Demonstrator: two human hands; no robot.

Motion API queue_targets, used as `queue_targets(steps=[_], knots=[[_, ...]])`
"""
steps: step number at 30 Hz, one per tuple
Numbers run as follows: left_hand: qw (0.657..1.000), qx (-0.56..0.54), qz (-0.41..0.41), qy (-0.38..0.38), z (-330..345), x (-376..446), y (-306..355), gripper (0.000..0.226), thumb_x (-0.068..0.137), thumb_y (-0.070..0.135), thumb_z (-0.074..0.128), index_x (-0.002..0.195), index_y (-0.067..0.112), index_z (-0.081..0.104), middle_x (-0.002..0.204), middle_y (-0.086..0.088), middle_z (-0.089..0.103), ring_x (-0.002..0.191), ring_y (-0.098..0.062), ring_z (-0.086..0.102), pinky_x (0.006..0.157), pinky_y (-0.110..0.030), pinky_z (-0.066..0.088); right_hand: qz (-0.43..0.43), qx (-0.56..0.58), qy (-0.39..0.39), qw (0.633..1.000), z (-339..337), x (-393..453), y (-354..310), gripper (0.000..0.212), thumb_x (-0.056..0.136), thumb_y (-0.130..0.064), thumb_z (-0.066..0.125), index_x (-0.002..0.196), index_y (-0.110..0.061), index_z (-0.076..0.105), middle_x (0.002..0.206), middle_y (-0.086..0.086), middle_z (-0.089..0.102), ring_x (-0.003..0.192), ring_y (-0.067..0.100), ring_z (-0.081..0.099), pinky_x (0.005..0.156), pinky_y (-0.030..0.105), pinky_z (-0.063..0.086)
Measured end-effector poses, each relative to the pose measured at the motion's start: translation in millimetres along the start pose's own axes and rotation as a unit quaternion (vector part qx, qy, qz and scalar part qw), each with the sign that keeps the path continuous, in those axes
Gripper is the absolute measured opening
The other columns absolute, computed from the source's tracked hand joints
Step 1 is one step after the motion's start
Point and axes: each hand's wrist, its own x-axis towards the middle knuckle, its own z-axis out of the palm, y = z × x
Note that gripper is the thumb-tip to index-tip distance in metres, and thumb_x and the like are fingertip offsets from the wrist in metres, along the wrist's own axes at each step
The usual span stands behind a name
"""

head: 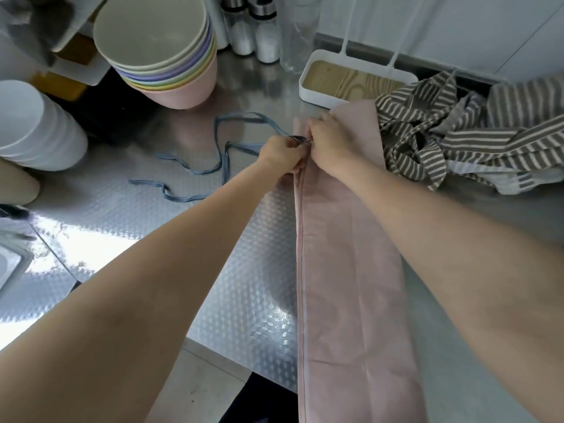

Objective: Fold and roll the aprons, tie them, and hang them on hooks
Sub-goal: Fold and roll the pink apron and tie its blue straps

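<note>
A pink apron [345, 270] lies folded into a long narrow strip on the steel counter, running from the far middle to over the near edge. Its blue-grey straps [219, 148] trail in loops to the left. My left hand [282, 155] grips the strip's far left edge where the straps join. My right hand [331, 141] pinches the same far end right beside it, fingers curled on the fabric. A grey-and-white striped apron [457, 138] lies crumpled at the right.
Stacked pastel bowls [158, 47] stand far left, white bowls [33, 129] at the left edge. Glass shakers [262, 32] and a white tray with a wooden base [351, 80] sit at the back. A sink corner [9, 267] shows at the left.
</note>
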Motion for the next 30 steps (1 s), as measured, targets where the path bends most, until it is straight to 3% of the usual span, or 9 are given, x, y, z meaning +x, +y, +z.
queue_targets(steps=[3, 6, 10, 12, 15, 20, 24, 26, 30], knots=[[0.990, 0.135, 0.036, -0.005, 2, -6, 1, 0.006, 0.084, 0.011, 0.055, 0.084, 0.008, 0.060, 0.092, -0.017, 0.066, 0.087, -0.029, 0.066, 0.083, -0.038, 0.056, -0.015, 0.034, -0.010, 0.999, -5, -4, 0, 0.028, 0.089, 0.002, 0.046, 0.116, -0.003, 0.052, 0.128, 0.017, 0.042, 0.114, 0.032, 0.046, 0.092, 0.038, 0.039], [0.986, 0.162, 0.039, 0.022, 3, -8, 3, 0.029, 0.084, 0.007, 0.056, 0.112, 0.001, 0.053, 0.108, -0.020, 0.063, 0.101, -0.034, 0.062, 0.086, -0.040, 0.054, -0.062, 0.052, 0.018, 0.997, -13, -20, 1, 0.039, 0.084, 0.009, 0.046, 0.121, -0.002, 0.046, 0.131, 0.017, 0.037, 0.111, 0.029, 0.047, 0.093, 0.036, 0.041], [0.971, 0.224, 0.064, 0.047, 11, -19, 1, 0.040, 0.088, 0.003, 0.047, 0.126, -0.002, 0.035, 0.122, -0.023, 0.053, 0.112, -0.038, 0.053, 0.090, -0.040, 0.044, -0.080, -0.101, 0.074, 0.989, 1, -68, 16, 0.037, 0.085, 0.001, 0.047, 0.122, -0.007, 0.046, 0.140, 0.012, 0.032, 0.119, 0.031, 0.042, 0.097, 0.039, 0.036], [0.963, 0.246, 0.087, 0.071, 12, -29, 1, 0.043, 0.089, 0.002, 0.047, 0.128, -0.002, 0.031, 0.130, -0.022, 0.041, 0.115, -0.039, 0.049, 0.091, -0.039, 0.041, -0.064, -0.170, 0.051, 0.982, 17, -88, 24, 0.038, 0.089, -0.014, 0.043, 0.127, -0.013, 0.044, 0.142, 0.007, 0.031, 0.131, 0.031, 0.030, 0.105, 0.047, 0.027], [0.924, 0.311, 0.185, 0.125, 14, -53, -4, 0.043, 0.089, 0.004, 0.047, 0.129, 0.000, 0.033, 0.133, -0.018, 0.032, 0.118, -0.035, 0.044, 0.094, -0.036, 0.040, -0.029, -0.180, 0.019, 0.983, 29, -89, 22, 0.044, 0.094, -0.031, 0.028, 0.138, -0.022, 0.033, 0.146, 0.001, 0.030, 0.138, 0.022, 0.021, 0.113, 0.048, 0.011], [0.843, 0.416, 0.339, 0.030, 25, -108, -36, 0.047, 0.085, 0.002, 0.045, 0.131, -0.002, 0.040, 0.125, -0.020, 0.043, 0.109, -0.035, 0.045, 0.095, -0.034, 0.040, -0.014, -0.071, -0.071, 0.995, 14, -95, 21, 0.061, 0.094, -0.029, 0.037, 0.150, -0.024, 0.012, 0.158, -0.004, -0.001, 0.146, 0.017, 0.000, 0.119, 0.041, 0.001], [0.790, 0.450, 0.413, 0.050, 29, -134, -51, 0.052, 0.073, 0.014, 0.028, 0.113, -0.001, 0.057, 0.101, -0.017, 0.059, 0.084, -0.033, 0.058, 0.079, -0.036, 0.048, -0.072, -0.095, -0.046, 0.992, -3, -156, 28, 0.051, 0.093, -0.013, 0.043, 0.142, -0.008, 0.031, 0.153, 0.010, 0.014, 0.141, 0.027, 0.012, 0.116, 0.041, 0.014], [0.779, 0.482, 0.401, 0.013, 35, -153, -61, 0.058, 0.076, 0.024, 0.020, 0.124, 0.006, 0.047, 0.111, -0.015, 0.057, 0.093, -0.035, 0.055, 0.080, -0.045, 0.049, -0.087, -0.124, -0.023, 0.988, -3, -190, 32, 0.047, 0.091, -0.010, 0.044, 0.136, -0.005, 0.038, 0.144, 0.012, 0.026, 0.134, 0.029, 0.023, 0.109, 0.039, 0.023], [0.734, 0.570, 0.370, -0.021, 41, -197, -89, 0.054, 0.090, 0.024, 0.042, 0.142, 0.017, 0.032, 0.141, -0.004, 0.038, 0.124, -0.029, 0.040, 0.095, -0.040, 0.037, -0.137, -0.148, -0.012, 0.979, 6, -249, 41, 0.035, 0.086, -0.004, 0.046, 0.120, -0.001, 0.050, 0.121, 0.018, 0.043, 0.117, 0.035, 0.040, 0.089, 0.043, 0.036]])
